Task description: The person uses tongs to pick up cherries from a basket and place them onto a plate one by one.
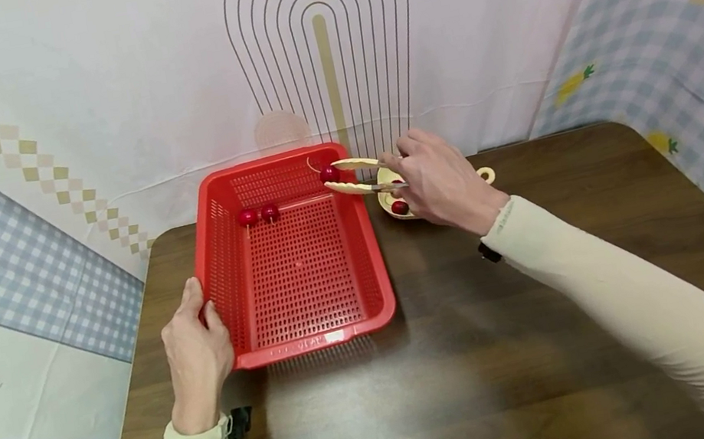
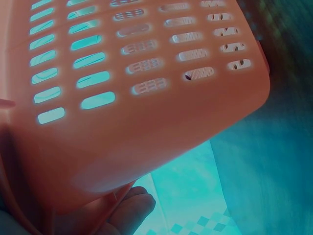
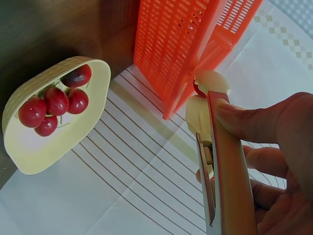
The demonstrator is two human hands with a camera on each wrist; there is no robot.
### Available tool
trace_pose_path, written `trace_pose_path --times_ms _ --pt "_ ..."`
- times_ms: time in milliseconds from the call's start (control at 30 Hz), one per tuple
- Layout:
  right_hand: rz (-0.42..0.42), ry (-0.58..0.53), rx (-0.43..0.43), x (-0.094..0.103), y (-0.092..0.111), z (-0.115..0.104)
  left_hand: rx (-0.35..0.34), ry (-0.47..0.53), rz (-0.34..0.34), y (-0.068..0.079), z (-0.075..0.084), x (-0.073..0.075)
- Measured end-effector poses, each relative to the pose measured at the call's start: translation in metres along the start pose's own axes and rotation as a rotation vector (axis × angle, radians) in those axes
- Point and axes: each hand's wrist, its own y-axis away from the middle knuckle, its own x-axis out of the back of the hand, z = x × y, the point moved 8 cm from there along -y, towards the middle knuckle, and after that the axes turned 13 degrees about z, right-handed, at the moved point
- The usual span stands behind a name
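My left hand (image 1: 195, 347) grips the left rim of a red perforated plastic basket (image 1: 381, 277); its fingertips (image 2: 134, 208) show beneath the rim in the left wrist view. My right hand (image 1: 446, 180) holds tongs (image 1: 354, 188) with cream tips and metal arms. Between the tips is a dark red cherry (image 1: 329, 174) with its stem, at the basket's far right corner. Two more cherries (image 1: 247, 217) with stems lie inside toward the back left. Right of the basket, partly behind my right hand, stands a cream bowl (image 3: 51, 154) holding several cherries (image 3: 56, 101).
The basket and bowl stand at the back of a dark wooden table (image 1: 459, 357), against a white patterned cloth (image 1: 160, 73). Checked cloth hangs at both sides. A cream ring (image 1: 487, 174) shows just beyond my right wrist.
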Motion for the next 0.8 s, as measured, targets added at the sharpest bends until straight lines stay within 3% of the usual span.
trace_pose_path --times_ms 800 --pt "0.024 0.01 -0.051 0.013 0.02 0.022 -0.025 0.018 0.01 0.0 0.001 0.001"
